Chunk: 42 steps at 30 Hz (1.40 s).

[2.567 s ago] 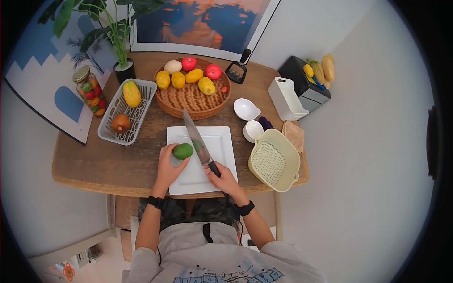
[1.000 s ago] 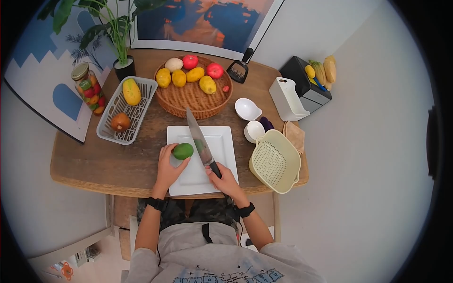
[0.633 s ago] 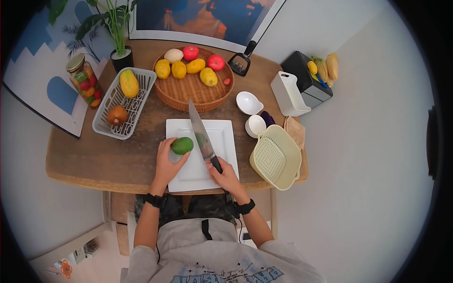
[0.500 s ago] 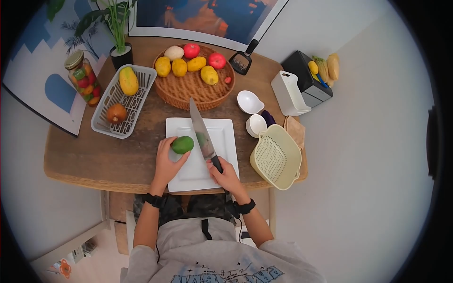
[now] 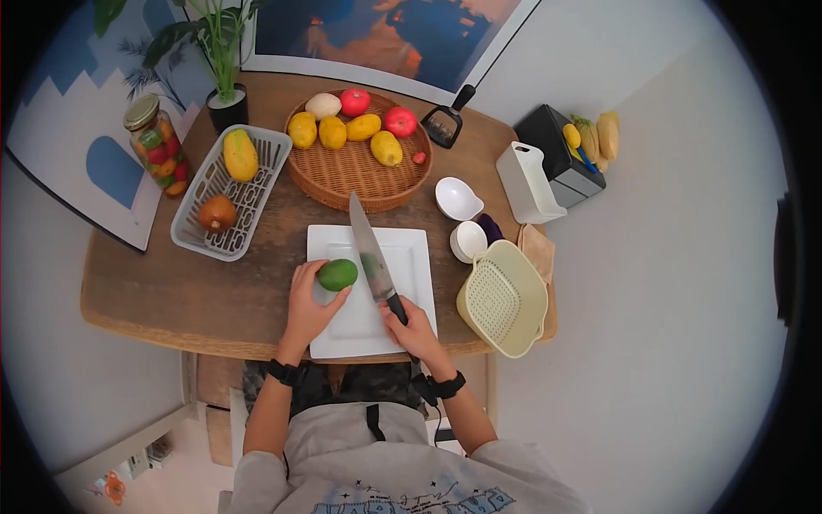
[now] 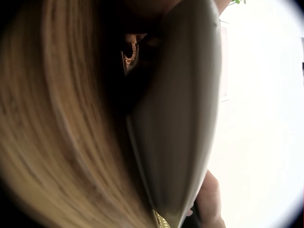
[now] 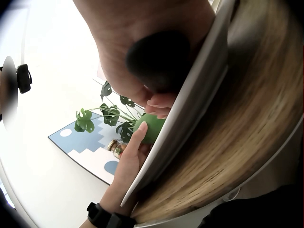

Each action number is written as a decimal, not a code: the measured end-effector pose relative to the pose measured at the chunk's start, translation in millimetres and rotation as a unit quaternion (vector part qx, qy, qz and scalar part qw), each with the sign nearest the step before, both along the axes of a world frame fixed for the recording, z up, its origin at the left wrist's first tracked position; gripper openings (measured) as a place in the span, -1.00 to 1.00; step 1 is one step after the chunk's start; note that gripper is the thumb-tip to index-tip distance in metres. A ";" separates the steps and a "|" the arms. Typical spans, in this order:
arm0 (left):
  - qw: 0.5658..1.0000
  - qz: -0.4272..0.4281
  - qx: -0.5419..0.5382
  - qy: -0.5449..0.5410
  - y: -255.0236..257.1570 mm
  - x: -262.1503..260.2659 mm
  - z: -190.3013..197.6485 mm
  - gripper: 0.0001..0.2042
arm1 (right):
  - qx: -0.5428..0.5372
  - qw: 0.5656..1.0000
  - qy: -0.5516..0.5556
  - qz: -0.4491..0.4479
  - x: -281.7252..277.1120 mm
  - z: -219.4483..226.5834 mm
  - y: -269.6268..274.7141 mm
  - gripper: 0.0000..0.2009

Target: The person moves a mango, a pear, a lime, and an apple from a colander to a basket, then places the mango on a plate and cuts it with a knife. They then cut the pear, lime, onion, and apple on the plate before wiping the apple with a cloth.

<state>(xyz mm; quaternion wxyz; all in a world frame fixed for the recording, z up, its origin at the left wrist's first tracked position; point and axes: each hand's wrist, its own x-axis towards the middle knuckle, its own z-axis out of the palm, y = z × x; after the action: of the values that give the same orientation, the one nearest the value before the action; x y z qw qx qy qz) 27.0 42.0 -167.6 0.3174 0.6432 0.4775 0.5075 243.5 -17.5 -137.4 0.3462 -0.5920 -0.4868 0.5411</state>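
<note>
A green fruit (image 5: 337, 274) rests on the left part of a white square plate (image 5: 349, 332), its left side held between the thumb and fingers of the left hand (image 5: 312, 301). In the right hand (image 5: 414, 330) is the black handle of a large knife (image 5: 373, 257); the blade lies over the plate, right of the fruit, its tip pointing to the round basket. The right wrist view shows the left hand (image 7: 131, 164) at the green fruit (image 7: 151, 128) and the dark handle end (image 7: 159, 61). In the left wrist view the plate's underside (image 6: 175, 114) hides most of the work.
Behind the plate is a wicker basket (image 5: 360, 184) of fruit. A grey basket (image 5: 205, 184) and a jar (image 5: 158, 150) stand left. To the right are white bowls (image 5: 459, 199), a pale green colander (image 5: 503, 300), a white container (image 5: 529, 184) and a cloth (image 5: 537, 250).
The head view has shifted slightly, so the table's things appear a little displaced. Both hands keep their holds on the fruit and the knife, with no clear movement relative to the plate.
</note>
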 end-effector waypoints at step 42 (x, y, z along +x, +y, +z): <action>1.000 0.003 0.017 0.012 -1.2 1.2 -4.8 -0.52 | 0.045 0.999 0.000 -0.014 0.1 -7.2 -3.3 -0.81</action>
<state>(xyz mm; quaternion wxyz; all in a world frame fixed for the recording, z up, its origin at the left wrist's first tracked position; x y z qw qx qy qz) 28.2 40.8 -172.4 0.2989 0.6529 0.4746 0.5091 243.6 -20.8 -144.6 0.3800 -0.5825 -0.5026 0.5136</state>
